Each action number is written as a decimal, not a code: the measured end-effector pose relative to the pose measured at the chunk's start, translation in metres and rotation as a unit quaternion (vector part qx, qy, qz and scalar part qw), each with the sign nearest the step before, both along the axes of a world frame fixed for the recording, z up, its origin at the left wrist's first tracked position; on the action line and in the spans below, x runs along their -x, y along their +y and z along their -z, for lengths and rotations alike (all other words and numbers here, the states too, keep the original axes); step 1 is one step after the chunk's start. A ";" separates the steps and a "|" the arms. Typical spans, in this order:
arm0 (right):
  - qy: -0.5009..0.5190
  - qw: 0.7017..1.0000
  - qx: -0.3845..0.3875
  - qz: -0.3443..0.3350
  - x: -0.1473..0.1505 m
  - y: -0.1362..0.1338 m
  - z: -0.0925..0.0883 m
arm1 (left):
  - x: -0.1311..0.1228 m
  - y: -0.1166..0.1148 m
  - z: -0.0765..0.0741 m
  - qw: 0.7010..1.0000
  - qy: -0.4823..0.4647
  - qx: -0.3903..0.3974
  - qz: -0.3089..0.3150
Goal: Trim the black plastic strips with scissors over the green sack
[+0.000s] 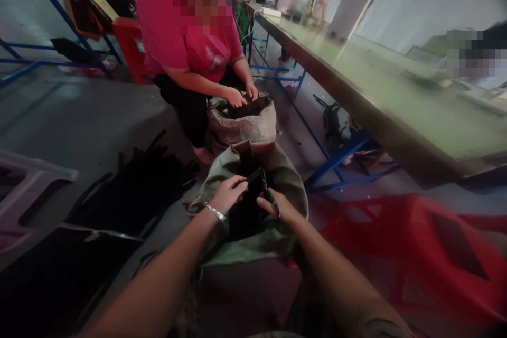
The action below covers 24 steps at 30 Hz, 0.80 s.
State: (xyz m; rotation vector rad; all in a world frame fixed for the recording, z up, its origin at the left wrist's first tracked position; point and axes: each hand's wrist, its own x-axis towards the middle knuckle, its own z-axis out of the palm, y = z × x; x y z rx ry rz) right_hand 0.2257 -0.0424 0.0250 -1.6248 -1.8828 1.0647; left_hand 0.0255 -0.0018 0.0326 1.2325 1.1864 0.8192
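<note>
Over an open green-grey woven sack [253, 251], my left hand [228, 193] pinches a short black strip [253, 175]. A bracelet circles that wrist. My right hand [283, 205] is closed around the dark handles of a pair of scissors [264, 182], whose blades point up beside the end of the strip. Inside the sack lies a dark heap [241, 219] whose pieces I cannot make out.
A co-worker in a pink shirt [198, 63] sits opposite, both hands over a second sack [245, 128]. Bundled long black strips [130, 195] lie on the floor at left. A red stool [420, 232] and a long table [356, 79] stand at right, a pale stool [27, 185] at left.
</note>
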 end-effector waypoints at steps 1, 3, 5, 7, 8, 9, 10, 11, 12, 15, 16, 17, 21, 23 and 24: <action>-0.010 1.000 0.008 -0.015 0.000 -0.001 0.000 | -0.001 0.000 -0.001 1.000 -0.001 0.000 0.005; -0.027 0.999 0.019 -0.033 0.001 -0.003 -0.001 | -0.002 -0.001 -0.002 1.000 -0.002 -0.003 0.014; -0.032 0.998 0.020 -0.042 0.002 -0.003 -0.002 | -0.002 -0.001 -0.003 1.000 0.007 -0.016 0.024; -0.030 0.998 0.017 -0.045 0.003 -0.003 -0.003 | -0.001 -0.001 -0.004 0.998 0.028 -0.047 0.040; -0.029 0.998 0.017 -0.046 0.002 -0.004 -0.003 | 0.000 -0.001 -0.003 0.996 0.040 -0.065 0.052; -0.029 0.998 0.017 -0.046 0.002 -0.004 -0.003 | 0.001 -0.001 -0.003 0.993 0.050 -0.082 0.066; -0.029 0.998 0.016 -0.045 0.002 -0.004 -0.003 | 0.002 0.000 -0.002 0.990 0.058 -0.098 0.079; -0.030 0.998 0.016 -0.045 0.002 -0.004 -0.003 | 0.003 0.000 0.000 0.988 0.065 -0.109 0.091; -0.030 0.998 0.014 -0.044 0.002 -0.004 -0.002 | 0.004 0.001 0.001 0.985 0.071 -0.116 0.104; -0.034 0.999 0.009 -0.031 0.002 -0.004 0.004 | 0.007 0.003 0.006 0.979 0.092 -0.123 0.132; -0.033 0.999 0.007 -0.029 0.003 -0.005 0.006 | 0.008 0.004 0.007 0.978 0.096 -0.125 0.136; -0.029 0.999 0.006 -0.027 0.004 -0.005 0.008 | 0.008 0.004 0.008 0.978 0.097 -0.126 0.138; -0.013 1.000 0.013 -0.011 0.009 -0.010 0.015 | 0.012 0.005 0.011 0.980 0.099 -0.095 0.142; -0.015 1.000 0.017 -0.004 0.013 -0.013 0.016 | 0.014 0.005 0.011 0.982 0.096 -0.075 0.146; -0.017 1.000 0.017 -0.003 0.014 -0.014 0.017 | 0.014 0.005 0.011 0.982 0.092 -0.067 0.148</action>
